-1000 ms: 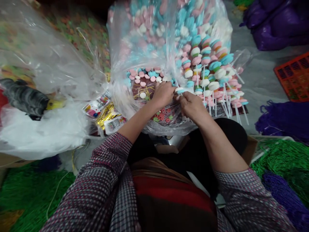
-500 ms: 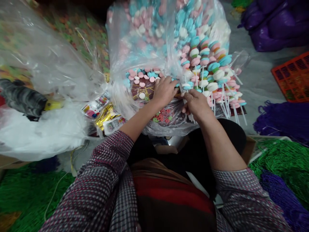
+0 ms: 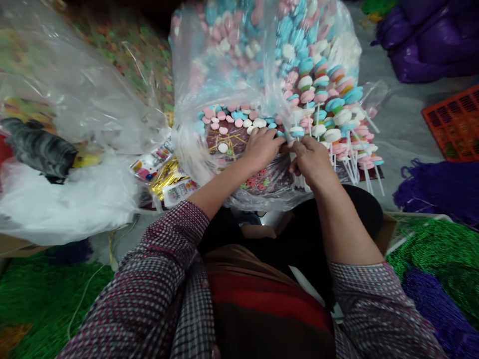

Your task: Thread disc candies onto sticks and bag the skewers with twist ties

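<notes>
We judge this a threading step: near the middle of the dark maroon board (image 3: 234, 129), our right hand (image 3: 313, 160) looks narrowly pinched just below a round blue-and-white candy (image 3: 297, 131); we cannot tell what it or our left hand (image 3: 264, 149) grips. Next calls for steady alignment. Pastel candy skewers (image 3: 342, 117) crowd the board's right edge; some room shows leftward.

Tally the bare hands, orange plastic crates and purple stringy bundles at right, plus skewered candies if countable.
Bare hands (left hand, right hand): 2
Orange plastic crate: 1
Purple stringy bundles at right: 2
Total: 5
Skewered pink, blue and white candies overlap too much to count.
</notes>
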Available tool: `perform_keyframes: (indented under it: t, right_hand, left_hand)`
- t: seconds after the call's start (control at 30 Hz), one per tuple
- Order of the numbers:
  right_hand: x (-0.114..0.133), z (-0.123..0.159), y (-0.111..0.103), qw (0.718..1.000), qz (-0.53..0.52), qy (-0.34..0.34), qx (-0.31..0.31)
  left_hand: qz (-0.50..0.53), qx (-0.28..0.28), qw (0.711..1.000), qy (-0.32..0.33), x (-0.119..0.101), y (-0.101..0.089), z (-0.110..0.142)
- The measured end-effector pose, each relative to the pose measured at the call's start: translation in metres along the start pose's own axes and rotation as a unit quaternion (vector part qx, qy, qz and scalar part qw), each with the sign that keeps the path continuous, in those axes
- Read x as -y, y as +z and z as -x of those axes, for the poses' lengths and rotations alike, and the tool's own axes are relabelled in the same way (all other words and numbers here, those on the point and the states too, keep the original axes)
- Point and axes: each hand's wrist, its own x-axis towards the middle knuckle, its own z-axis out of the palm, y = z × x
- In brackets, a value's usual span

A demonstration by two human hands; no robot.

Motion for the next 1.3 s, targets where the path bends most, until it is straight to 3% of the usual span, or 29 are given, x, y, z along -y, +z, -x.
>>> perform_keyframes:
  t: [0.17,0.47,0.7,0.77,0.93,1.07,1.2,1.3]
  right_hand:
    - [0.006,0.003,0.002,1.000,0.014,0.010,-0.005]
    - [0.016,0.010,0.003,0.993,0.111,-0.008,0.029]
    - [0.028,0.023,0.002,0.994,0.094,-0.040,0.033]
    - [0.028,0.024,0.002,0.996,0.075,-0.039,0.035]
    - [0.026,0.027,0.007,0.997,-0.020,-0.024,0.064]
    - [0.027,0.034,0.014,0.991,-0.077,-0.012,0.106]
    - [0.030,0.040,0.019,0.983,-0.042,-0.025,0.175]
    - [0.029,0.040,0.020,0.981,0.024,-0.048,0.185]
  left_hand:
    - [-0.013,0.006,1.000,0.007,0.010,-0.011,0.017]
    - [0.008,0.013,1.000,-0.024,0.054,-0.027,0.064]
    - [0.102,-0.105,0.989,-0.034,0.079,-0.025,0.070]
    - [0.079,-0.110,0.990,-0.034,0.082,-0.024,0.069]
    - [-0.010,-0.059,0.996,-0.062,0.071,-0.019,0.064]
    - [-0.026,-0.066,0.996,-0.057,0.061,-0.016,0.065]
    - [-0.005,-0.061,0.997,-0.050,0.061,-0.016,0.065]
    - [0.080,-0.081,0.992,-0.045,0.067,-0.015,0.065]
